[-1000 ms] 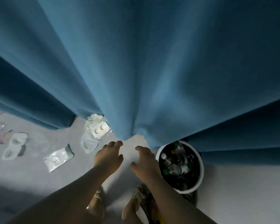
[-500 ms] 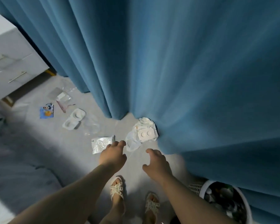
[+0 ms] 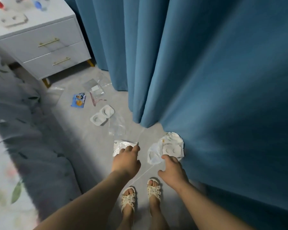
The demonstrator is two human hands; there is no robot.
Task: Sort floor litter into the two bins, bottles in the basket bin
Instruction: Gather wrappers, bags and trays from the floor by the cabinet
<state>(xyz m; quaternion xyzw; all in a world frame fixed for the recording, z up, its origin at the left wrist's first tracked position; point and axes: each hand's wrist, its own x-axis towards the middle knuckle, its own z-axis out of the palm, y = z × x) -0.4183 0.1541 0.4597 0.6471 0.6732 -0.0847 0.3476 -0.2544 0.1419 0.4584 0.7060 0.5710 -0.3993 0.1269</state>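
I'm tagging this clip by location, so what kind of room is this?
Most likely a bedroom. A white two-drawer nightstand with gold handles stands beside floor-length blue curtains, and leaf-print bedding drapes down on the left.

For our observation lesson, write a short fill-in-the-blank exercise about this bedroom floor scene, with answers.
The nightstand has ___ drawers.
The left hand reaches to the silvery packet; the white wrapper pile lies at the foot of the ___ curtain.
The twin-cup tray is ___ in colour.
Missing words: two; blue; white.
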